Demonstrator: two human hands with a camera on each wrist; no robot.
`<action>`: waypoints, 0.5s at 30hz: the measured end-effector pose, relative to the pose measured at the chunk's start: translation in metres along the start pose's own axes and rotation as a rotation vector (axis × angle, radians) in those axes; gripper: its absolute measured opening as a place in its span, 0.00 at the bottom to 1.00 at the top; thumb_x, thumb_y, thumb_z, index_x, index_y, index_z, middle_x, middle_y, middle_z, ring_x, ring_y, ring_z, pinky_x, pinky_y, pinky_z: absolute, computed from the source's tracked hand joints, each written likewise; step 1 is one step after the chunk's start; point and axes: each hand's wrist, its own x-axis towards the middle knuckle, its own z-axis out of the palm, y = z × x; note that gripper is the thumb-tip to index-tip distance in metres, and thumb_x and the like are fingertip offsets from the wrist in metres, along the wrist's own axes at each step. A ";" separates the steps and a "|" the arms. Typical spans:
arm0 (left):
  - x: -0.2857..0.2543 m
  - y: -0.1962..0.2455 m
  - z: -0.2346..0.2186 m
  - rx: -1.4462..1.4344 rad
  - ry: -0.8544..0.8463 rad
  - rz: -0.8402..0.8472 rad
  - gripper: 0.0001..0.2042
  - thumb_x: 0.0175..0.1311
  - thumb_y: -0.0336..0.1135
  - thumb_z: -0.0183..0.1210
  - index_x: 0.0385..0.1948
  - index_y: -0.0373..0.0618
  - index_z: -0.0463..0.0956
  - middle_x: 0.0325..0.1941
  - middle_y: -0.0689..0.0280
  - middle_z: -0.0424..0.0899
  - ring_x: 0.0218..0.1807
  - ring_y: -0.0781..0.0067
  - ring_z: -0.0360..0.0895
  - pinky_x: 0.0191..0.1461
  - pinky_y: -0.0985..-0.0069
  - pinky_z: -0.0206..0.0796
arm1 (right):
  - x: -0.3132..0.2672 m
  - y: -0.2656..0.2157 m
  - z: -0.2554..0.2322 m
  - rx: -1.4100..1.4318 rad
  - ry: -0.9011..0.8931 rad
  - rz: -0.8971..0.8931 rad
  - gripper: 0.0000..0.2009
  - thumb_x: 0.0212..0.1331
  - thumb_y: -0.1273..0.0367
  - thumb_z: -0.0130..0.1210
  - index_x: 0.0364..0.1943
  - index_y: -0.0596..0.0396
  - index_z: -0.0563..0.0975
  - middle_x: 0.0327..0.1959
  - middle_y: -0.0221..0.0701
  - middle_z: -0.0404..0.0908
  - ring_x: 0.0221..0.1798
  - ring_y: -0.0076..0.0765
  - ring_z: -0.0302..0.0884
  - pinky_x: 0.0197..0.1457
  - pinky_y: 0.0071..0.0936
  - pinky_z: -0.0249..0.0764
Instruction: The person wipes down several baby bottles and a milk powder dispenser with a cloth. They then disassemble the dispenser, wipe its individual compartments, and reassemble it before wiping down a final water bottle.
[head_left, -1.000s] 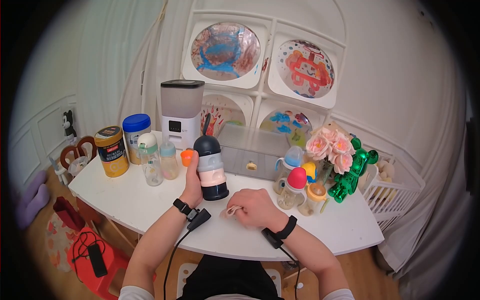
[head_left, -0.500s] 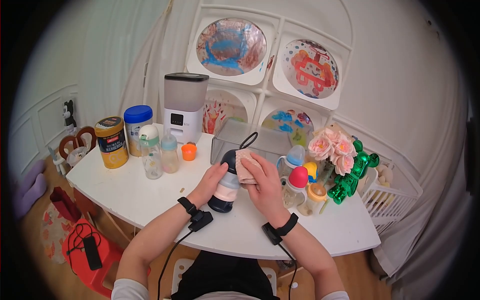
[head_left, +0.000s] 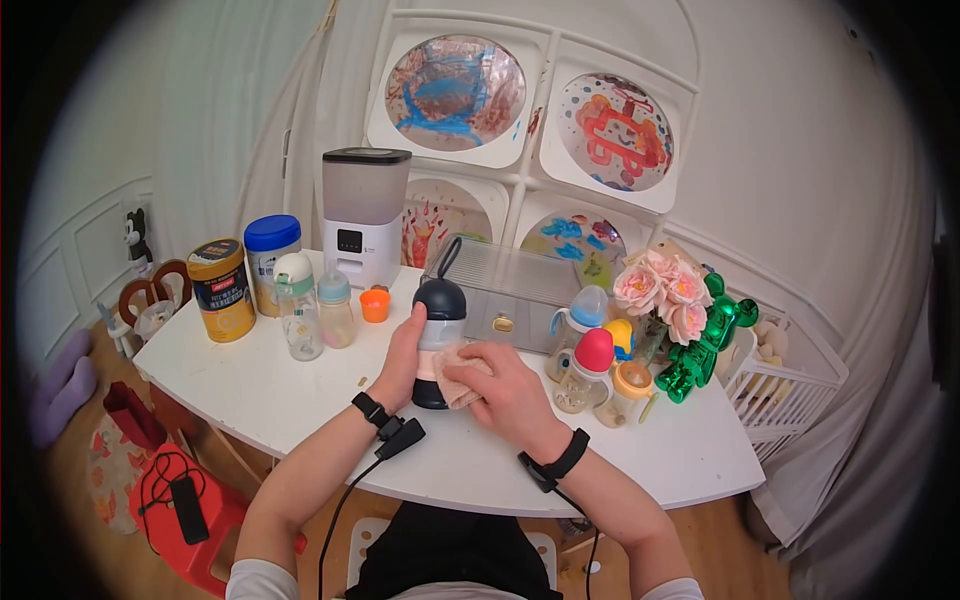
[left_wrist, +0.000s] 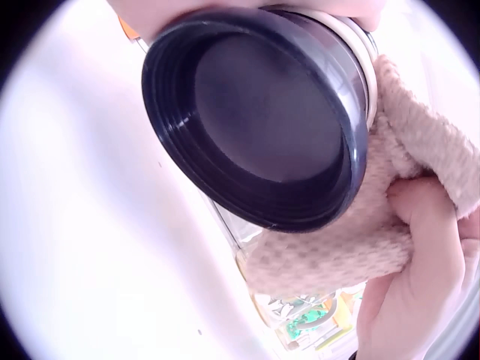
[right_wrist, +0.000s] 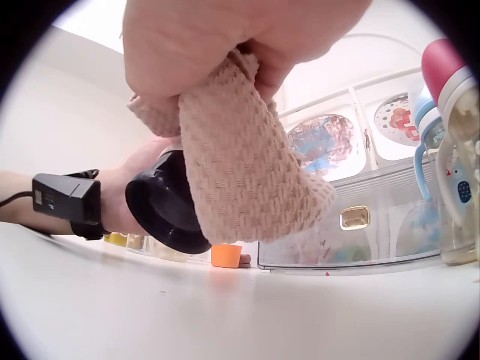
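I'm looking down through the head camera at the white table [head_left: 290, 395], which is filling most of the near view. The clear drawer box [head_left: 475, 318] is standing at its far side, with the tall dispenser [head_left: 362, 195] just left of it and the red-topped bottle [head_left: 583, 385] to the near right.

The stacked container [head_left: 441, 331], dark at both ends with grey and pink tiers between, is hanging nearly upright above the near middle of the table. Its hollow base [left_wrist: 262, 112] is facing my left wrist camera, off the tabletop.

My left hand [head_left: 400, 365] is gripping the container from its left side, fingers curled round it. My right hand [head_left: 515, 400] is pinching the pink cloth [head_left: 455, 388] in bent fingers and pressing it against the lower right side. Farther left, the orange cup [head_left: 375, 307] is sitting apart from both hands.

I'm judging this as the wiping step, down on the lower tiers. The next move is calling for a steady left grip and a slight turn of the container, so the cloth is meeting unwiped sides.
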 end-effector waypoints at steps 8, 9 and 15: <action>0.001 0.000 -0.006 0.014 -0.034 0.084 0.29 0.83 0.61 0.44 0.59 0.41 0.77 0.54 0.63 0.86 0.53 0.73 0.84 0.59 0.73 0.76 | -0.002 -0.005 0.002 0.082 -0.056 0.094 0.21 0.44 0.80 0.63 0.46 0.45 0.85 0.50 0.29 0.82 0.52 0.44 0.83 0.53 0.36 0.82; 0.002 -0.003 -0.006 0.014 -0.035 0.084 0.29 0.83 0.61 0.44 0.59 0.41 0.77 0.54 0.63 0.86 0.53 0.73 0.84 0.59 0.73 0.76 | -0.002 -0.005 0.001 0.081 -0.069 0.102 0.22 0.43 0.80 0.63 0.46 0.45 0.85 0.49 0.29 0.82 0.52 0.44 0.83 0.52 0.36 0.82; -0.001 0.014 0.001 -0.309 0.085 -0.179 0.37 0.75 0.76 0.39 0.54 0.48 0.77 0.45 0.61 0.88 0.44 0.66 0.87 0.50 0.67 0.81 | 0.000 -0.004 0.000 0.100 -0.036 -0.030 0.22 0.44 0.80 0.63 0.47 0.44 0.85 0.51 0.29 0.82 0.54 0.44 0.83 0.52 0.36 0.82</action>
